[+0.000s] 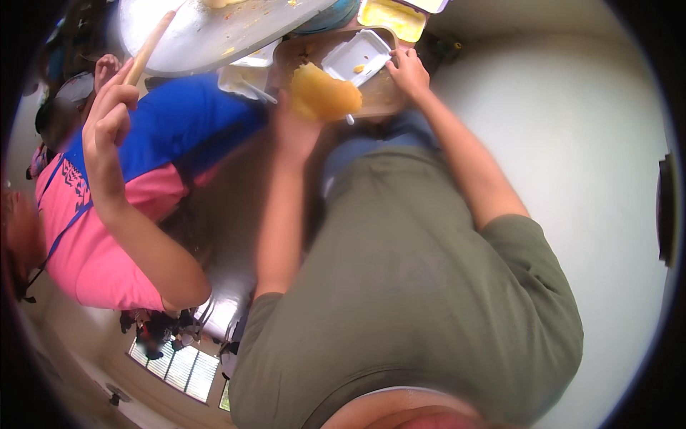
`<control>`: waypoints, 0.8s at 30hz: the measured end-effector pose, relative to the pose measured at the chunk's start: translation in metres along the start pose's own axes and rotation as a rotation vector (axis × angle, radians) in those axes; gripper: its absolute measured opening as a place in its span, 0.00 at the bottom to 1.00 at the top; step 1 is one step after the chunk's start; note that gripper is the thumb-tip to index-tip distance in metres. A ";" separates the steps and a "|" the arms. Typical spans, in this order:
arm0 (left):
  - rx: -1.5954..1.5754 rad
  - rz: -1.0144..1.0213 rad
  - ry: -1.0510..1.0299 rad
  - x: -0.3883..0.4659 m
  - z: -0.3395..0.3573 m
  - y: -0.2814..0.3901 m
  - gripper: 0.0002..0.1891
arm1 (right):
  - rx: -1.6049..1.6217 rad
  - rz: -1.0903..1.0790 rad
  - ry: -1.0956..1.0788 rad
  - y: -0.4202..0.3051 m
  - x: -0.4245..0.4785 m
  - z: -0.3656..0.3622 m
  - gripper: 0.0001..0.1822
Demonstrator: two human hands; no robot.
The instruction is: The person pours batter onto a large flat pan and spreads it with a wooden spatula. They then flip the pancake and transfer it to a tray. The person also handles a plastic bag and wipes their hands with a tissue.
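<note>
My left hand (295, 131), blurred, is raised over the near left part of a brown tray (394, 96). It holds a lump of yellow dough-like food (327, 95), uneven in outline, that hides part of the hand. My right hand (410, 74) is at the tray's right side, its fingers on the edge of a white foam container (356, 56). That container lies open and tilted on the tray, with a small yellow scrap (359, 68) in it. A thin white handle end (350, 119) sticks out below the lump.
A round metal table top (214, 37) with crumbs is ahead on the left. Beside the tray are a foam container with a white utensil (241, 83) and a yellow-smeared container (394, 20). A co-worker in a blue apron (187, 115) raises a wooden stick (150, 48) close on my left.
</note>
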State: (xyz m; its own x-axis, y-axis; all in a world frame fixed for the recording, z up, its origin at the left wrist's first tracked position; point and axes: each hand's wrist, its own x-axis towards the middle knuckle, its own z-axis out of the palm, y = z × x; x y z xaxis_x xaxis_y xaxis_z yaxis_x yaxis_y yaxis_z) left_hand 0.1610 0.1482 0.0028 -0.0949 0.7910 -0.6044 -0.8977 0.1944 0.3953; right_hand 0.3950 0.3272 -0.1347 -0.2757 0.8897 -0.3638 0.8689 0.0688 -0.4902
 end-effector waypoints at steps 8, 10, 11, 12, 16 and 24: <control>0.283 0.114 -0.035 0.062 -0.031 -0.033 0.42 | -0.190 -0.017 -0.002 -0.021 0.038 0.013 0.24; 0.298 0.112 -0.045 0.069 -0.028 -0.036 0.42 | -0.261 -0.033 -0.040 -0.018 0.041 0.016 0.24; 0.293 0.106 -0.048 0.072 -0.026 -0.036 0.43 | -0.280 -0.041 -0.053 -0.016 0.039 0.019 0.23; 0.271 0.091 -0.052 0.075 -0.019 -0.038 0.43 | -0.304 -0.045 -0.065 -0.014 0.037 0.016 0.23; 0.051 -0.020 -0.028 0.079 0.010 -0.043 0.44 | 0.079 0.037 -0.030 0.008 0.017 -0.001 0.24; 0.154 -0.148 0.295 0.098 -0.035 -0.046 0.45 | 0.201 0.164 0.080 0.093 -0.029 -0.010 0.24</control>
State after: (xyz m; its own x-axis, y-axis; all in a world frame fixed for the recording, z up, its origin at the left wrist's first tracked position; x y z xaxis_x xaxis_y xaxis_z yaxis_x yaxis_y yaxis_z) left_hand 0.1778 0.1967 -0.0989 -0.1092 0.5509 -0.8274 -0.8379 0.3968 0.3748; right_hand 0.4882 0.3124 -0.1623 -0.0979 0.9149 -0.3916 0.7978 -0.1631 -0.5805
